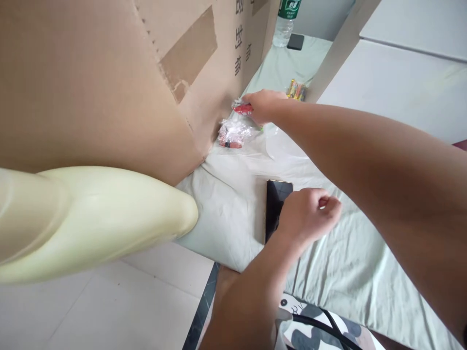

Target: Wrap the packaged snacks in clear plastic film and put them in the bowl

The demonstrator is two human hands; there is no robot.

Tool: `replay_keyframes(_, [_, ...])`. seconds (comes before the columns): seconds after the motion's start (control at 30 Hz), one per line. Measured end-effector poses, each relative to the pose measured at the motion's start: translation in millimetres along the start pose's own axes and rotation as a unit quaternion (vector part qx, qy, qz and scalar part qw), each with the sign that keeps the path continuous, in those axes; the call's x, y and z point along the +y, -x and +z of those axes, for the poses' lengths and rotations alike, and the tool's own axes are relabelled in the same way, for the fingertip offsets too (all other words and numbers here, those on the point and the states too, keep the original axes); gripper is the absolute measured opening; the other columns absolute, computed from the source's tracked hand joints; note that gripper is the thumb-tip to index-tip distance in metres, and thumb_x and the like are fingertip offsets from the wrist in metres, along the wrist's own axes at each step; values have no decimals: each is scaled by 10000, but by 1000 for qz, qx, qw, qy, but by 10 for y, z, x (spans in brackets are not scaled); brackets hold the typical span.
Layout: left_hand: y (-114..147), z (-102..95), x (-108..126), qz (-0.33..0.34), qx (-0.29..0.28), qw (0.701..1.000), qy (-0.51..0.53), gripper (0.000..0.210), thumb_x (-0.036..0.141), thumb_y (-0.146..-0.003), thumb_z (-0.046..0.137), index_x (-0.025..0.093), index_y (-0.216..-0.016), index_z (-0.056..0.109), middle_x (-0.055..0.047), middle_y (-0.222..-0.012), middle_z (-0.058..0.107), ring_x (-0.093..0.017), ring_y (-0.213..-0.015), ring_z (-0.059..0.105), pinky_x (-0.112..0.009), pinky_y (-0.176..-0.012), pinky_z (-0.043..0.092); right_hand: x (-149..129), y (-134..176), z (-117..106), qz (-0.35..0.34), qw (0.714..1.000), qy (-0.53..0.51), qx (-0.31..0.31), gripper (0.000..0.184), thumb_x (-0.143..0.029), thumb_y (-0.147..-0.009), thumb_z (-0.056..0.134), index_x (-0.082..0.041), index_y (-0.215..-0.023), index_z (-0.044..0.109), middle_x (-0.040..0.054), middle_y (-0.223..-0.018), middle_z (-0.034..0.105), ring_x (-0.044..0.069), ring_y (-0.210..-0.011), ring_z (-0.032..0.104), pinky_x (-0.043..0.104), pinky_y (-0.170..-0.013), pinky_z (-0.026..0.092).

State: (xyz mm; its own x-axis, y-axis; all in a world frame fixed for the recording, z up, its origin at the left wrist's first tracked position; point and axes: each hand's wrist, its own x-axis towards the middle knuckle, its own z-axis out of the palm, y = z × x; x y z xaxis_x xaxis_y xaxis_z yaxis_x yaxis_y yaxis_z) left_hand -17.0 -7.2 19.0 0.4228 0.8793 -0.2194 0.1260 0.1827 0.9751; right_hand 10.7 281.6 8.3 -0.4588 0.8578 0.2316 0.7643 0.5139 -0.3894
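Note:
At the end of the arm from the right edge, my right hand (264,104) is closed around a small red packet in shiny wrapping (243,108). Just below it, a crinkled clear plastic wrapper with pinkish-red contents (233,133) lies against the foot of the cardboard box. My left hand (310,211) is curled into a loose fist above the sheet. Whatever its fingers may hold is hidden. Partly covered by that hand and wrist, a dark-screened phone (274,204) lies flat on the pale green sheet (233,204).
A large cardboard box (91,87) fills the upper left. In front of it juts a pale yellow rounded object (120,209). At the back are a water bottle (286,24), a small black item (295,42) and a yellow colourful packet (296,90). White panels (401,78) border the right.

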Motion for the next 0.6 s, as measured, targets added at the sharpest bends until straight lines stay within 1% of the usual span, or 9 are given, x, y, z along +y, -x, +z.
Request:
replay_keyframes(0.07, [-20,35,1,8,9,1000,-9,482,239,-865,563,218,-564,187,32,-534,211,-132,-526,205,-367,-545,177,-148,223,-275,75,992,84,-49,410,-181,-827,659,-209,-1237,650,111,-1137,675,343,-1114,664,568,-921,543])
replay_keyframes(0.1, [-39,51,-1,10,17,1000,-16,484,235,-867,563,217,-566,185,32,-537,204,-131,-530,205,-366,-547,174,-246,403,-428,79,991,98,-39,542,-141,-825,630,-244,-1356,588,114,-1254,643,337,-1159,642,540,-933,547])
replay_keyframes(0.13, [-62,65,-6,10,28,999,-22,484,225,-864,569,216,-565,189,32,-540,206,-130,-536,214,-361,-551,177,-344,638,-581,66,993,100,-13,618,-120,-847,581,-282,-1439,521,100,-1359,588,312,-1209,613,492,-958,546])
replay_keyframes(0.2, [-119,92,-27,5,68,997,-31,467,202,-856,590,214,-558,231,32,-550,250,-130,-558,270,-341,-559,214,-495,1266,-860,35,992,85,85,621,-103,-898,480,-300,-1487,476,97,-1453,482,263,-1222,593,420,-984,537])
replay_keyframes(0.3, [-212,199,-102,4,113,993,26,315,303,-931,549,222,-652,427,20,-623,429,-146,-637,453,-300,-612,364,-531,2467,-1093,84,970,89,211,595,-141,-936,436,-266,-1518,444,137,-1325,489,294,-1235,566,470,-1020,518])
replay_keyframes(0.37, [-262,374,-181,21,59,994,92,304,484,-995,451,230,-865,556,-25,-804,593,-180,-792,597,-309,-702,483,-470,3255,-1061,154,944,86,279,591,-155,-936,442,-260,-1517,449,142,-1222,507,290,-1173,583,498,-1027,514])
replay_keyframes(0.43, [-287,639,-277,55,-44,991,111,444,643,-954,489,241,-1119,577,-91,-1115,667,-234,-1052,656,-358,-850,546,-427,3901,-900,206,925,65,314,583,-164,-923,463,-236,-1501,472,142,-1149,513,288,-1100,600,514,-998,532])
replay_keyframes(0.5, [-284,937,-381,92,-140,980,103,693,717,-823,661,243,-1309,524,-132,-1330,624,-299,-1253,608,-421,-1006,524,-438,4381,-713,207,936,11,286,623,-211,-910,531,-221,-1526,437,149,-1158,530,299,-1104,598,535,-990,543])
replay_keyframes(0.6, [-270,1280,-507,97,-216,966,103,944,616,-675,857,225,-1444,472,-129,-1366,624,-354,-1319,570,-471,-1121,452,-467,4917,-634,148,957,-125,215,770,-300,-924,579,-264,-1621,254,166,-1337,539,305,-1226,576,505,-970,575])
